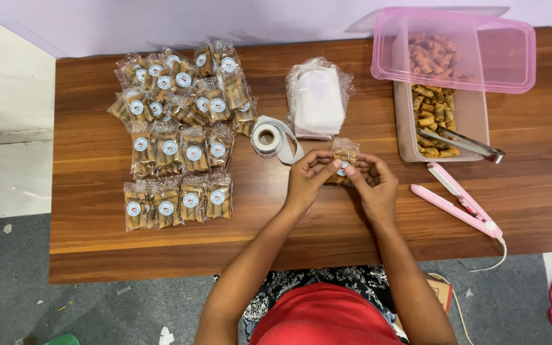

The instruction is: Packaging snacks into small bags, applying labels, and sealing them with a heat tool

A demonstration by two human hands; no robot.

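A small snack bag (344, 160) is pinched between the left hand (308, 179) and right hand (372, 182), both closed on it above the middle of the bench (97, 255). A sticker roll (267, 137) lies just left; sealed bags (177, 134) are spread far left, a tub (439, 121) far right.

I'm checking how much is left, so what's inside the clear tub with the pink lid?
The tub holds small golden rolled snacks and metal tongs. The pink lid covers its far end.
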